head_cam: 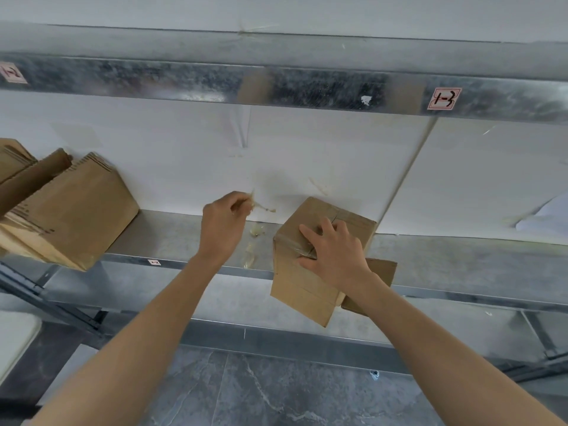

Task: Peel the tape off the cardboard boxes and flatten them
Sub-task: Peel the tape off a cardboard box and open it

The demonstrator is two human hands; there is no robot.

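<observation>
A small taped cardboard box hangs over the front edge of the metal shelf, tilted, with clear tape across its top and one flap open at its lower right. My right hand lies spread on top of the box, fingers straight, pressing it. My left hand is raised left of the box, close to the white wall, and pinches a crumpled strip of clear tape between thumb and fingers. Wads of peeled tape lie on the shelf between my hands.
A stack of flattened cardboard boxes lies at the shelf's left end. An upper metal shelf rail with labels runs overhead. Below are grey floor tiles and a white surface at lower left.
</observation>
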